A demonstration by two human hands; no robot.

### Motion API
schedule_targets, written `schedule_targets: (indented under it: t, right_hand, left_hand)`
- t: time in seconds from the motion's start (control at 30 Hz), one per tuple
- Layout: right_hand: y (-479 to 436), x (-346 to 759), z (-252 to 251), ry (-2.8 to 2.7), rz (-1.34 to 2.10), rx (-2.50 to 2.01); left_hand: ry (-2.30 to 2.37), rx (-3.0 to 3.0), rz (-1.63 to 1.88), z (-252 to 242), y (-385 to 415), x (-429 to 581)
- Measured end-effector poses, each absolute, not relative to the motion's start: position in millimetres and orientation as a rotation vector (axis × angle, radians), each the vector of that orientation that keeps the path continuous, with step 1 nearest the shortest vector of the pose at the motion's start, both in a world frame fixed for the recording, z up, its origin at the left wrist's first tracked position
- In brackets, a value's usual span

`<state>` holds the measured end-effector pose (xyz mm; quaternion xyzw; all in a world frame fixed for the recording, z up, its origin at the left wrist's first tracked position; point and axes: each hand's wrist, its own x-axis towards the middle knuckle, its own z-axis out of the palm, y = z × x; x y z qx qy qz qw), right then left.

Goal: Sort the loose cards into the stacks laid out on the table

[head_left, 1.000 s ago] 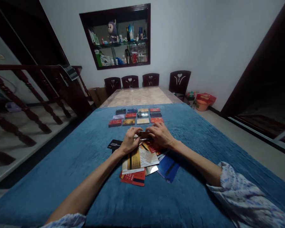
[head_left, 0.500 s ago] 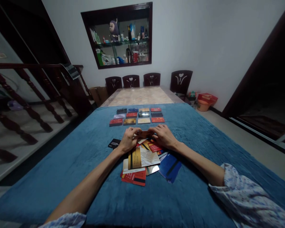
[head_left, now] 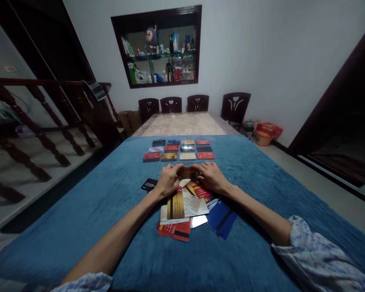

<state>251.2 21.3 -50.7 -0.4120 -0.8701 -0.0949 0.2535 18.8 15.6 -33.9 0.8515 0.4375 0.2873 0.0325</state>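
Between my two hands is a brownish-gold card (head_left: 187,173), possibly more than one, held by its ends. My left hand (head_left: 169,179) grips the left end with fingers bent. The right end is in the closed fingers of my right hand (head_left: 212,177). Under and in front of my hands lies a loose pile of plastic cards: a gold and white card (head_left: 187,205), a red card (head_left: 174,230), a blue card (head_left: 221,219) and others overlapping. A black card (head_left: 149,184) lies left of my left hand. Beyond my hands, small card stacks (head_left: 169,156) stand in rows.
A blue cloth (head_left: 124,247) covers the near part of the long table, whose marbled top (head_left: 185,123) shows at the far end. Dark chairs (head_left: 197,103) stand behind it. A wooden railing (head_left: 42,81) runs along the left.
The view has shifted slightly, so the scene sits a little further right. The card between my hands is tilted up and shows more of its brownish face. Both hands still hold it.
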Motion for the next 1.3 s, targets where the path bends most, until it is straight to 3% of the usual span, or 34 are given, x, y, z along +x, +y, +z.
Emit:
schedule_targets:
  t: [0.43, 1.3]
  right_hand:
    - [22, 249, -49, -2.344, -0.304, -1.124]
    - [51, 232, -23, -2.533, -0.158, -1.122]
  left_hand:
    - [1.284, 2.57, 0.98, -38, 24, 11]
    - [1.435, 2.554, 0.744, -18, 43, -12]
